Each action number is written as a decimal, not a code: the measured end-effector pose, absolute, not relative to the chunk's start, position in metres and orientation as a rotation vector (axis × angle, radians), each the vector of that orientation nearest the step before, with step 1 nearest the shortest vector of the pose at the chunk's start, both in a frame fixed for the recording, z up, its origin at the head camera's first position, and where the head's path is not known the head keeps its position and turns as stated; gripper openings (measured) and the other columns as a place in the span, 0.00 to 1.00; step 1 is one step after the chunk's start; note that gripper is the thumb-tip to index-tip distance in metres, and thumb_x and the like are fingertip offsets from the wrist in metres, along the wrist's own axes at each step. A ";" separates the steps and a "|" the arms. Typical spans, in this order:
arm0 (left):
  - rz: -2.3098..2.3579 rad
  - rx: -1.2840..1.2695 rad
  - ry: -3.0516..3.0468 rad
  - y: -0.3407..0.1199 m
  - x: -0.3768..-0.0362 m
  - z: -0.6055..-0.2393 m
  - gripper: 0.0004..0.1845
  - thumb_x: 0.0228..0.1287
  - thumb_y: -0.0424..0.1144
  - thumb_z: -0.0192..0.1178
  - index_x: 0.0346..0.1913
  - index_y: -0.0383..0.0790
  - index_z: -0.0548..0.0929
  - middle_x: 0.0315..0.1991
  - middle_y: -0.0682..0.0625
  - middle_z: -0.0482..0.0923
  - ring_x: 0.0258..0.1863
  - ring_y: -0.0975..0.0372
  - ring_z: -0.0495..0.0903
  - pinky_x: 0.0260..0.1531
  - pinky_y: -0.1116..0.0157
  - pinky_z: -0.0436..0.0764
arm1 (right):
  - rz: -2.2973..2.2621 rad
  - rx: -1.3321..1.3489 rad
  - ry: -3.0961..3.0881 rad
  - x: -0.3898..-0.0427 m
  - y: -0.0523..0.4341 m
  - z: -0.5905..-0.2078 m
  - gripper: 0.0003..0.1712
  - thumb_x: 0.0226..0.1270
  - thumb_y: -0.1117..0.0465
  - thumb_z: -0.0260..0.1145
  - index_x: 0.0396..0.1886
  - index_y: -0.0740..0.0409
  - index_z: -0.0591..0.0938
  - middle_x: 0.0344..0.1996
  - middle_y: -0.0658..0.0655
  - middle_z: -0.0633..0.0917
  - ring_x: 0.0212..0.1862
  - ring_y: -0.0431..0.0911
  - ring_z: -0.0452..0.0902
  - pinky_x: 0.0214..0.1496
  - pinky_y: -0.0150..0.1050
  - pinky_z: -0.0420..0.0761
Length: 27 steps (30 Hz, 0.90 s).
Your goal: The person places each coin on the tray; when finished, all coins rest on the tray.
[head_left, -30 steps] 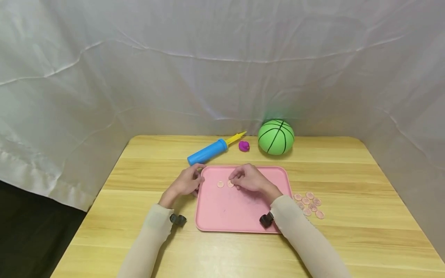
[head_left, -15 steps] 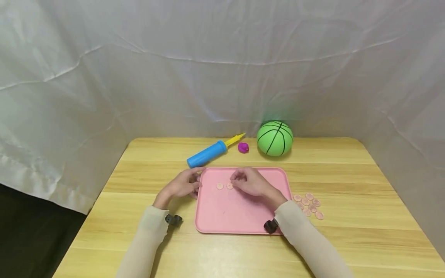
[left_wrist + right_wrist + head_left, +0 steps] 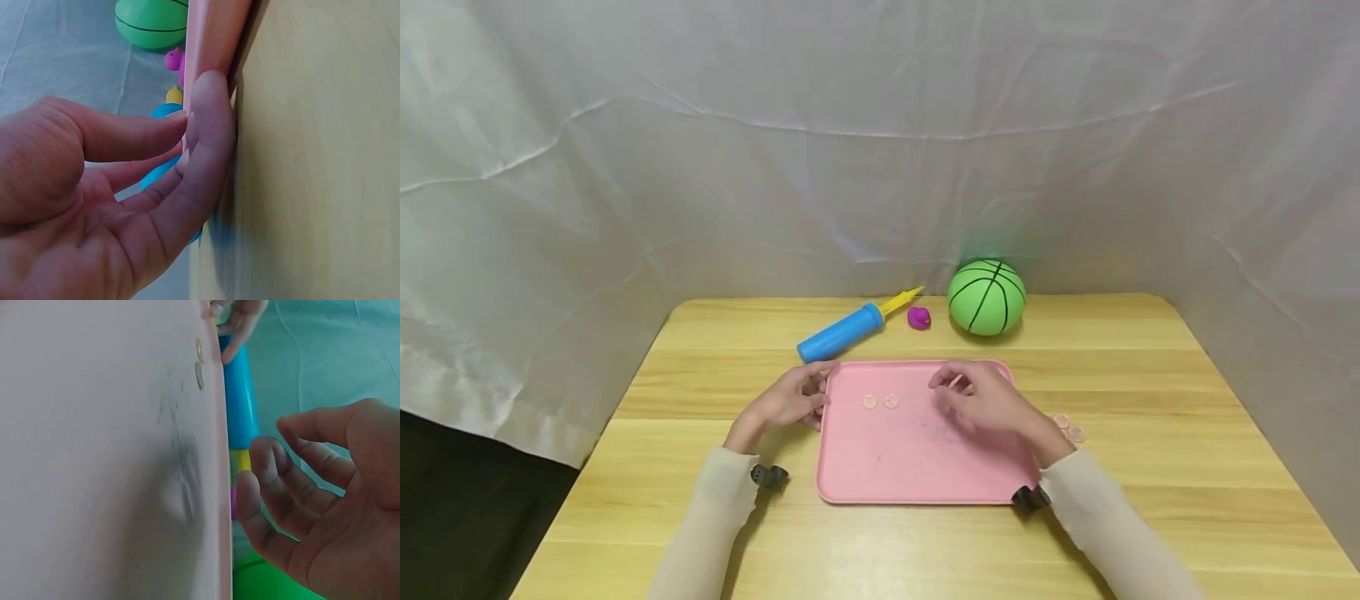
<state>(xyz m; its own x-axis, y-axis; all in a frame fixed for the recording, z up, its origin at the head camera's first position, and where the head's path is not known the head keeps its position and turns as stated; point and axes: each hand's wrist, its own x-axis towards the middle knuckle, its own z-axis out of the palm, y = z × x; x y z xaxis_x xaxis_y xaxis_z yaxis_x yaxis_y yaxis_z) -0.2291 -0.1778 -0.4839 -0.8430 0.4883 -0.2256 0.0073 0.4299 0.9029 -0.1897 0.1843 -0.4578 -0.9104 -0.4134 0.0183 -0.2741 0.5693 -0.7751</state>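
A pink tray (image 3: 917, 467) lies in the middle of the wooden table (image 3: 1150, 367). Two small clear-pink discs (image 3: 880, 402) lie side by side on its far left part, also seen as discs (image 3: 199, 362) in the right wrist view. My left hand (image 3: 790, 400) rests against the tray's left rim, with its fingers (image 3: 209, 125) touching the tray edge (image 3: 215, 31). My right hand (image 3: 981, 400) hovers over the tray's right part, its fingers (image 3: 275, 487) loosely spread and holding nothing. More discs (image 3: 1070, 427) lie on the table right of the tray, partly hidden by the right hand.
A blue air pump (image 3: 841, 331) with a yellow tip, a small magenta piece (image 3: 918, 317) and a green ball (image 3: 986, 297) stand along the table's far edge. White cloth (image 3: 880, 142) walls in the table on three sides.
My right hand has left the two discs and moved right across the tray, opening as it went. The left hand has stayed at the tray's left rim.
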 end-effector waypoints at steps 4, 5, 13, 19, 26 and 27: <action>1.403 0.413 2.232 -0.180 -0.229 -0.483 0.34 0.80 0.21 0.51 0.85 0.32 0.61 0.52 0.35 0.70 0.36 0.55 0.83 0.37 0.55 0.98 | -1.289 -0.584 2.653 -0.183 0.198 -0.456 0.09 0.77 0.66 0.68 0.52 0.63 0.89 0.46 0.59 0.91 0.47 0.47 0.85 0.53 0.38 0.90; 1.404 0.414 2.232 -0.180 -0.229 -0.483 0.34 0.80 0.21 0.51 0.85 0.32 0.61 0.52 0.35 0.71 0.36 0.55 0.83 0.37 0.55 0.98 | -1.293 -0.567 2.667 -0.180 0.202 -0.455 0.09 0.77 0.66 0.68 0.52 0.63 0.89 0.46 0.60 0.91 0.48 0.48 0.85 0.53 0.38 0.90; 1.418 0.417 2.208 -0.177 -0.228 -0.482 0.34 0.80 0.21 0.52 0.85 0.32 0.62 0.49 0.36 0.71 0.35 0.56 0.83 0.35 0.55 0.98 | -1.278 -0.477 2.827 -0.161 0.231 -0.453 0.08 0.78 0.66 0.69 0.51 0.62 0.89 0.47 0.61 0.92 0.44 0.46 0.86 0.47 0.32 0.91; 1.404 0.420 2.221 -0.176 -0.227 -0.482 0.34 0.80 0.21 0.52 0.86 0.33 0.61 0.49 0.36 0.72 0.34 0.56 0.83 0.34 0.55 0.98 | -1.273 -0.383 2.879 -0.155 0.256 -0.451 0.09 0.80 0.64 0.67 0.52 0.61 0.89 0.47 0.61 0.92 0.44 0.47 0.86 0.46 0.31 0.90; 1.396 0.422 2.226 -0.177 -0.227 -0.483 0.34 0.80 0.22 0.53 0.85 0.32 0.61 0.49 0.35 0.73 0.35 0.55 0.83 0.35 0.55 0.98 | -1.221 -0.282 2.916 -0.148 0.290 -0.457 0.12 0.84 0.58 0.66 0.55 0.59 0.89 0.48 0.60 0.92 0.45 0.47 0.86 0.43 0.30 0.88; 1.396 0.420 2.227 -0.177 -0.228 -0.483 0.34 0.81 0.22 0.53 0.86 0.33 0.61 0.49 0.35 0.73 0.36 0.55 0.83 0.35 0.55 0.98 | -1.205 -0.288 2.924 -0.148 0.293 -0.457 0.11 0.84 0.58 0.66 0.55 0.59 0.89 0.48 0.59 0.92 0.45 0.47 0.86 0.43 0.30 0.88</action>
<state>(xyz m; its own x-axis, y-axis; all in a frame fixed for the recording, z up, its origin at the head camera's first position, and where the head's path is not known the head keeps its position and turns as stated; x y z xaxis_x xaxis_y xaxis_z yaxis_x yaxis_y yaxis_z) -0.2276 -0.1772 -0.4829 -0.8402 0.4911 -0.2299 0.0070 0.4339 0.9009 -0.1480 0.2932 -0.4574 -0.9830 -0.1541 0.0999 -0.1798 0.6956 -0.6956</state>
